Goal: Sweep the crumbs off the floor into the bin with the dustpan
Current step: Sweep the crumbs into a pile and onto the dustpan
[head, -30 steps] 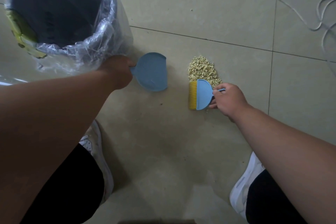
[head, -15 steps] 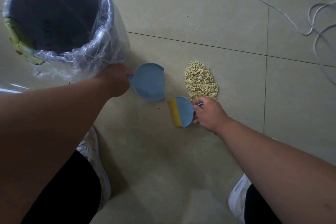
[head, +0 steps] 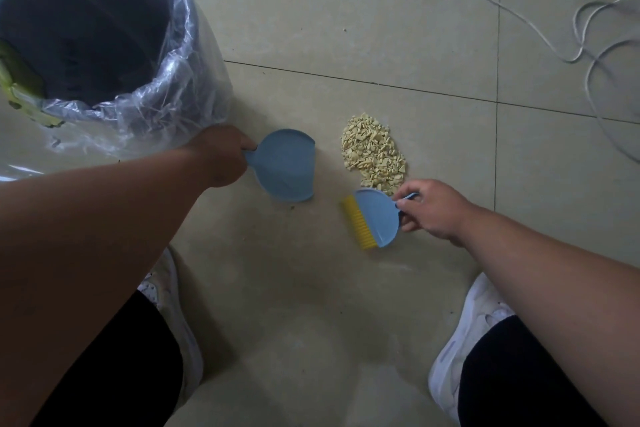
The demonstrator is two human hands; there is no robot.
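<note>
Since a second ago the brush (head: 372,217) has slid from the near edge of the crumbs (head: 374,152) down toward six o'clock, and it now sits just clear of the pile's lower tip, bristles turned toward nine o'clock; the pile itself looks unchanged.

Left to right: one bin (head: 93,28), lined with a clear bag, stands at ten o'clock from the view's centre. The left hand (head: 221,156) is closed around the handle of one blue dustpan (head: 285,165), which rests on the floor (head: 346,28) with its open lip facing three o'clock toward the crumbs, a bare strip of tile between them. One heap of pale yellow crumbs lies just right of centre, all of it on the floor and none in the pan. The right hand (head: 433,211), at four o'clock from the pile, pinches the brush's thin handle between fingers and thumb. One white cable (head: 540,31) loops at two o'clock, well apart. Two white shoes show at the bottom, one at seven (head: 173,315) and one at five (head: 467,340).

By my reading, sweeping has not truly begun. The next move calls for carrying the brush round to the three o'clock side of the pile, closing the pan's lip against it, and drawing the crumbs toward nine o'clock.
</note>
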